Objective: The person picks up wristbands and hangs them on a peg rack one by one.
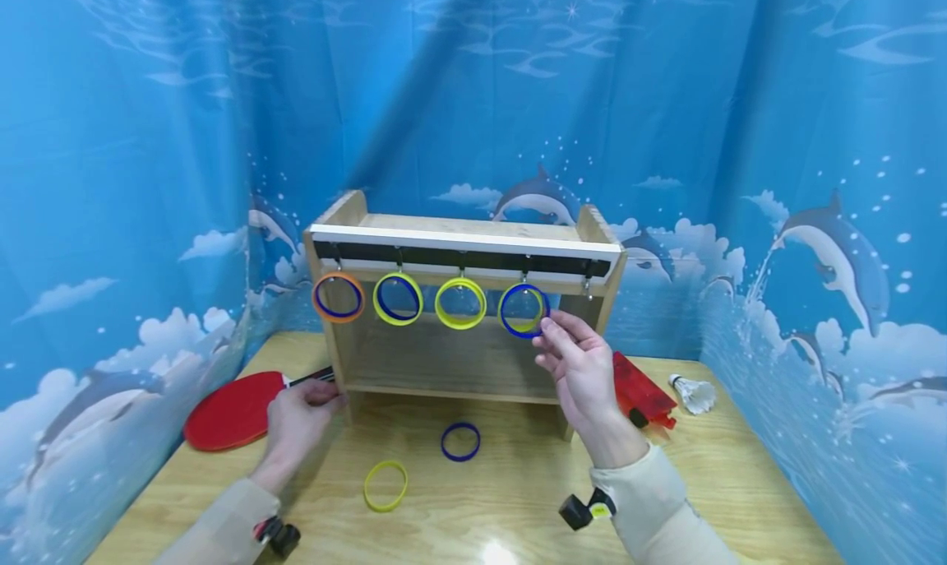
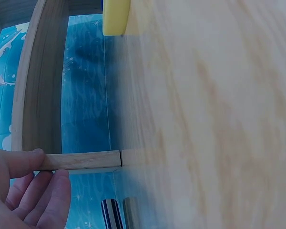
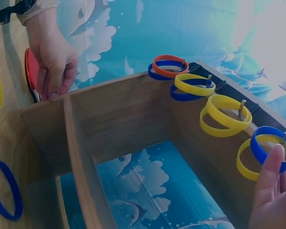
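Note:
My right hand [image 1: 580, 368] pinches the right edge of a blue ring [image 1: 504, 310] at the second hook from the right. A yellow ring [image 3: 244, 164] hangs behind that blue one. At the lower left of a small wooden shelf [image 1: 451, 391], my left hand [image 1: 303, 417] grips its side board; the left wrist view has the thumb on one face and the fingers on the other. Leftward along the hook rail [image 1: 436, 258] hang two yellow rings, then a yellow with a blue, then an orange ring [image 1: 316, 302] with a blue. The rightmost hook [image 1: 587, 287] bears no ring.
On the table [image 1: 325, 516] before the shelf lie a loose blue ring [image 1: 444, 450] and a loose yellow ring [image 1: 367, 496]. A red paddle [image 1: 233, 413] lies left. To the right are a red object [image 1: 639, 388] and a shuttlecock [image 1: 695, 395]. Blue curtains [image 1: 473, 96] enclose the table.

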Demonstrator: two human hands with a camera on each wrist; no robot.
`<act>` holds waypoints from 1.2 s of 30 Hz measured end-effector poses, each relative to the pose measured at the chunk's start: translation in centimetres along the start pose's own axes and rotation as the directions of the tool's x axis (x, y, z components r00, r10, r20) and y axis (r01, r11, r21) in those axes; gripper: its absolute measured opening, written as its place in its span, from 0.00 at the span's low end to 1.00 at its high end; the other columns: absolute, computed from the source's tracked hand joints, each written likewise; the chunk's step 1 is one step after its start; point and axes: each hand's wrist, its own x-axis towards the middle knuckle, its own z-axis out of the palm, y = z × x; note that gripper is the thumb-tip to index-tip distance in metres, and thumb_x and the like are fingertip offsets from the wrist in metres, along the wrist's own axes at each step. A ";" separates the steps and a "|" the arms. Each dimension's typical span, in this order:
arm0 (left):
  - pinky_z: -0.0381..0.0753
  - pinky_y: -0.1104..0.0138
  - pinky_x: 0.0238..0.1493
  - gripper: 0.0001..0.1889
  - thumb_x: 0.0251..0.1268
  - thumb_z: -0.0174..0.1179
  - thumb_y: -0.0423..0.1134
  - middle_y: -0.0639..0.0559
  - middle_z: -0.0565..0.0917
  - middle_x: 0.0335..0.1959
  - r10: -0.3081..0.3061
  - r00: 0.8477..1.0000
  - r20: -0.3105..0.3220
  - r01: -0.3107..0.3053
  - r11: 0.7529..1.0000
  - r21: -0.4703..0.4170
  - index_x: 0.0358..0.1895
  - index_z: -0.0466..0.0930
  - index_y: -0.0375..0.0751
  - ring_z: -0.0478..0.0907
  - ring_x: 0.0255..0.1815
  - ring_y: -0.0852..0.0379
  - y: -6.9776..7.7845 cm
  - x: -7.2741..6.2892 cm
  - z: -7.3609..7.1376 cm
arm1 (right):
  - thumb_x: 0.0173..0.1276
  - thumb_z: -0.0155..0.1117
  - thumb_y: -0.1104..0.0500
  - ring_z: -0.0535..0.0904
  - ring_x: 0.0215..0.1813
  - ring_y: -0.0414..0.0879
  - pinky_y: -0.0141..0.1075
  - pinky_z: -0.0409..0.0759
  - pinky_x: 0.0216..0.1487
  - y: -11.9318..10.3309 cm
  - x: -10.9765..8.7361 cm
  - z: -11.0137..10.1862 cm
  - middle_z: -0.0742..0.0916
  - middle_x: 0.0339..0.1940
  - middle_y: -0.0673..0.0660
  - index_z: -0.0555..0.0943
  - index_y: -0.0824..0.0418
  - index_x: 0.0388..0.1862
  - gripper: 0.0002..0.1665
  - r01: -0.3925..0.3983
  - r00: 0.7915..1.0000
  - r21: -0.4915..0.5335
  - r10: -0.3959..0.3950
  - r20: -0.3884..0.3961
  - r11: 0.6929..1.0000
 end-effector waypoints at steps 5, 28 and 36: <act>0.80 0.72 0.43 0.08 0.69 0.78 0.38 0.42 0.98 0.41 -0.005 1.000 0.008 0.005 1.000 0.006 0.46 0.95 0.38 0.95 0.42 0.50 0.0 -0.1 0.0 | 0.84 0.63 0.70 0.90 0.34 0.35 0.27 0.87 0.36 0.2 0.0 -0.3 0.95 0.33 0.46 0.93 0.48 0.41 0.19 -0.006 1.000 -0.028 0.006 0.010 1.000; 0.79 0.71 0.45 0.08 0.69 0.78 0.38 0.43 0.98 0.41 -0.014 1.000 0.000 0.014 1.000 0.006 0.46 0.95 0.39 0.95 0.41 0.52 0.0 -0.1 0.1 | 0.82 0.65 0.70 0.92 0.37 0.36 0.28 0.88 0.38 0.6 0.0 -1.4 0.97 0.38 0.44 0.93 0.48 0.43 0.18 -0.059 0.998 -0.137 0.063 0.023 0.989; 0.80 0.71 0.44 0.08 0.69 0.78 0.38 0.42 0.98 0.41 -0.011 1.000 -0.004 0.011 1.000 0.005 0.46 0.95 0.39 0.95 0.41 0.51 0.0 0.0 0.1 | 0.79 0.69 0.68 0.92 0.38 0.37 0.31 0.90 0.40 3.1 -1.0 -2.6 0.95 0.37 0.45 0.93 0.58 0.47 0.09 -0.090 0.969 -0.367 0.166 0.181 0.926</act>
